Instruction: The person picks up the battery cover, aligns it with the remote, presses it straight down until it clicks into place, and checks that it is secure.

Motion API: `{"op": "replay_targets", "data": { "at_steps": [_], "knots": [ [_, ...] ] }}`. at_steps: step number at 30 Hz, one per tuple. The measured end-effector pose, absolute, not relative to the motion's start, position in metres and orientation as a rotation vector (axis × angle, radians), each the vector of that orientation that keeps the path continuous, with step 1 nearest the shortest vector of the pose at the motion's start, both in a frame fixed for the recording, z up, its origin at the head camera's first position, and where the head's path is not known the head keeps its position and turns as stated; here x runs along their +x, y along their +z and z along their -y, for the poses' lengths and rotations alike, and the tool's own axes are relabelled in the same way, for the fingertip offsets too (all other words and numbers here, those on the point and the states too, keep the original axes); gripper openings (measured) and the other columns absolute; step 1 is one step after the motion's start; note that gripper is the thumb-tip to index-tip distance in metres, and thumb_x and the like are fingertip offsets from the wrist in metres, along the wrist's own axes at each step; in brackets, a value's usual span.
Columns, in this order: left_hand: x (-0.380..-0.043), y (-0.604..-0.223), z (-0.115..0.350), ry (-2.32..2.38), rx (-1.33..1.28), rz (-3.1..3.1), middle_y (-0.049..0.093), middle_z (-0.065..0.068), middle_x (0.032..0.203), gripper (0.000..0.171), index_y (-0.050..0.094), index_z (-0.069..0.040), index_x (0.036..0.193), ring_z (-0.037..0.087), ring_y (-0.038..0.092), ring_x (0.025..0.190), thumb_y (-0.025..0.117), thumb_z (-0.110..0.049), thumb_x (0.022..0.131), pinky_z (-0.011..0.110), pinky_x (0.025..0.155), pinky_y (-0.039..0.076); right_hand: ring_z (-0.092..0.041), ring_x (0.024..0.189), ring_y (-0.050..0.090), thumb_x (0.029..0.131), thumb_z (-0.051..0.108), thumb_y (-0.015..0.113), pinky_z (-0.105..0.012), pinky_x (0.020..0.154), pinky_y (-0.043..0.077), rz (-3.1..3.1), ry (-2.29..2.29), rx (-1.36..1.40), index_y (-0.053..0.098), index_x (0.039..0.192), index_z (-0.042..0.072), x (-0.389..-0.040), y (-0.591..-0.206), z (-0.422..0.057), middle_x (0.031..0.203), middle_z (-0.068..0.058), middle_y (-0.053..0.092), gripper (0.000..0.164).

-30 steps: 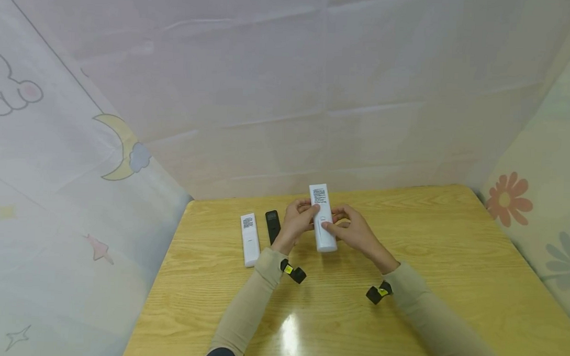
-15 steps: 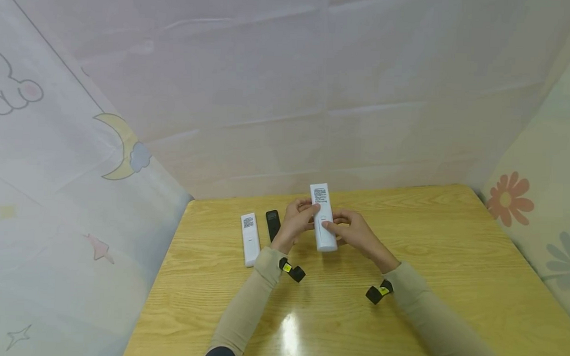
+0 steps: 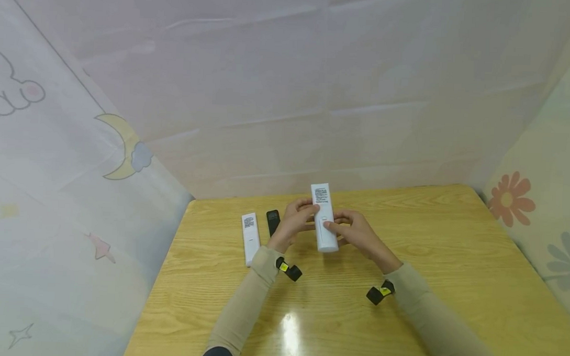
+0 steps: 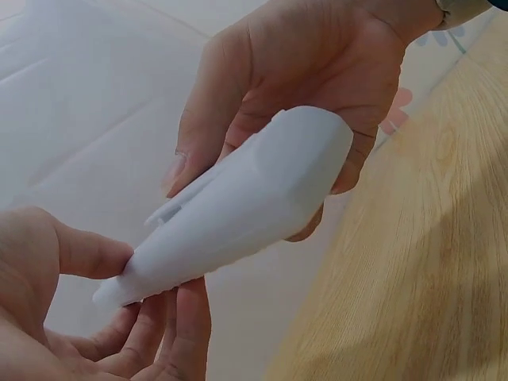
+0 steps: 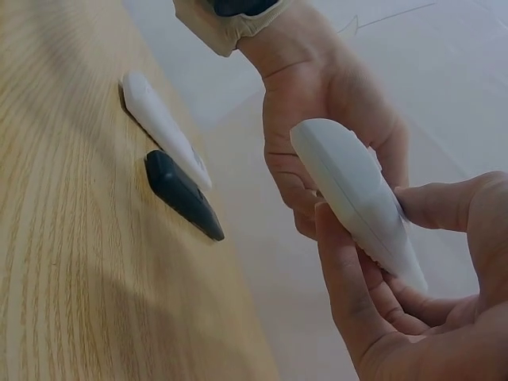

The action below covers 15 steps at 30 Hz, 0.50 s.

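Observation:
A white remote control is held above the table with its labelled back facing up in the head view. My left hand grips it from the left, thumb on the back and fingers underneath. From the right my right hand holds it, with the thumb pressing on the battery cover. In the left wrist view one end of the battery cover stands slightly raised from the remote's body, by the right thumb. The right wrist view shows the remote edge-on between both hands; the inside of the battery compartment is hidden.
A second white remote lies back up on the wooden table, left of my hands. Beside it lies a black remote, partly hidden by my left hand in the head view. Printed cloth walls stand behind and at both sides.
Both hands keep hold of the white remote in nearly the same place. The left wrist has shifted very slightly to the left.

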<state>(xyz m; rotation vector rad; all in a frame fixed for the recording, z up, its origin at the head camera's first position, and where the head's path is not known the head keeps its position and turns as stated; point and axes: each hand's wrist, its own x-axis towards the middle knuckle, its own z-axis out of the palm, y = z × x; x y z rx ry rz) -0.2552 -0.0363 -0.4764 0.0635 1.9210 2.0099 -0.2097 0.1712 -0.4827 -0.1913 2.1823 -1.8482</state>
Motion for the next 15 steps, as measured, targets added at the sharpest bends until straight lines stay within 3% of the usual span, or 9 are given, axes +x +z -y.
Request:
{"op": "replay_targets", "data": {
  "at_steps": [15],
  "knots": [
    [-0.2565, -0.4809, 0.0430, 1.994, 0.105, -1.893, 0.069, 0.013, 0.131, 0.048, 0.059, -0.006, 0.145, 0.029, 0.073, 0.112, 0.069, -0.031, 0.105, 0.040, 0.092, 0.064, -0.026, 0.090, 0.075, 0.106, 0.021, 0.069, -0.044, 0.074, 0.068, -2.160, -1.869, -0.223, 0.055, 0.136, -0.013, -0.2058, -0.4814, -0.1694, 0.125, -0.026, 0.064, 0.047]
  ]
}}
